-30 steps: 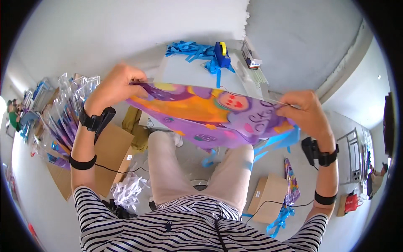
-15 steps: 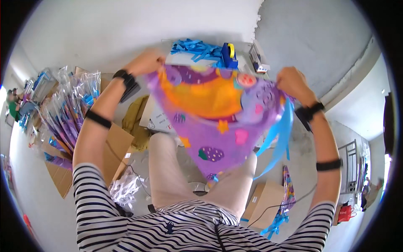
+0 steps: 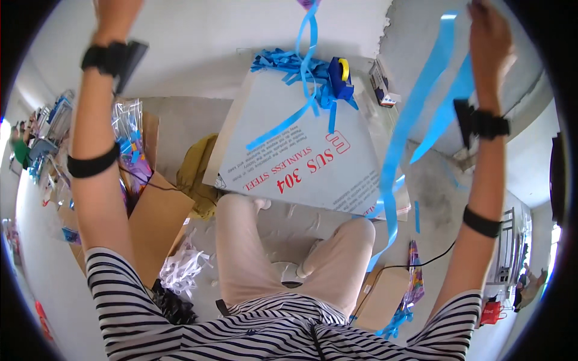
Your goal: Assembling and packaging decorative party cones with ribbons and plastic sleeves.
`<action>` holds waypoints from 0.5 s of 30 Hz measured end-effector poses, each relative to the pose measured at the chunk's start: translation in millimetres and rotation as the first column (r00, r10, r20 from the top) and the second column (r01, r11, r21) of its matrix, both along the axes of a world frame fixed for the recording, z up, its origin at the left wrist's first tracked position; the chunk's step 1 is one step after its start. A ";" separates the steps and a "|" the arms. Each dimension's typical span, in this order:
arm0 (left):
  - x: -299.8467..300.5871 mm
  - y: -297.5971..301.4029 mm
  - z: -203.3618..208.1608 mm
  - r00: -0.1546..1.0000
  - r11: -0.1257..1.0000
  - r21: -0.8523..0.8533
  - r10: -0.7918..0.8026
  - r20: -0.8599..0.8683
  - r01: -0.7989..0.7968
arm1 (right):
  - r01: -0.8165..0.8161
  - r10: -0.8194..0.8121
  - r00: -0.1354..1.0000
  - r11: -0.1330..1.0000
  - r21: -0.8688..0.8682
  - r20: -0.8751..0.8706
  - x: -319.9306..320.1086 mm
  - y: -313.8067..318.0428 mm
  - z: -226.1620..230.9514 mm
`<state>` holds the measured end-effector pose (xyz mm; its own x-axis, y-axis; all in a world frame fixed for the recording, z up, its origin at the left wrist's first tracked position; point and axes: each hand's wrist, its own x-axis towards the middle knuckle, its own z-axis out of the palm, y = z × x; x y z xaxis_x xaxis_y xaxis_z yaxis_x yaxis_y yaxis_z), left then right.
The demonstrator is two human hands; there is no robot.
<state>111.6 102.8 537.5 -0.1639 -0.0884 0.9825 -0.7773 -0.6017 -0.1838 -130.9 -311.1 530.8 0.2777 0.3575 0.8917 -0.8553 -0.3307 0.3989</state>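
The purple printed sheet [image 3: 308, 3], no longer hanging over the lap, is now raised so high that only its tip shows at 12 o'clock, trailing a blue streamer [image 3: 280, 128] and uncovering the white board [image 3: 253, 114] beneath. The left hand [image 3: 119, 15] at half past ten is cut off by the frame, the right hand [image 3: 490, 42] is at two beside hanging blue ribbons [image 3: 424, 87]; whether either pinches the sheet, I cannot tell.

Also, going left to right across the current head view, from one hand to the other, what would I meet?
Left hand → olive sack → dangling blue ribbon → blue tape dispenser → small box → right hand.
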 end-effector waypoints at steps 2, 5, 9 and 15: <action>36.2 10.5 -69.6 0.995 0.981 0.170 0.099 -0.013 -0.096 | -0.601 0.640 0.766 0.675 0.428 0.065 -4.2 28.4 -87.1; 44.5 3.4 -174.3 0.988 0.943 0.330 -0.003 -0.152 0.054 | -0.619 0.753 0.658 0.528 0.581 0.016 -10.2 55.8 -187.2; 48.0 -8.9 -306.2 0.898 0.896 0.419 0.059 -0.435 0.145 | -0.424 0.729 0.679 0.294 0.856 0.086 -14.0 71.4 -330.9; 34.7 -3.0 -458.3 0.710 0.713 0.684 0.400 -0.579 0.156 | -0.078 0.614 0.775 -0.138 0.987 0.147 -21.1 111.6 -452.9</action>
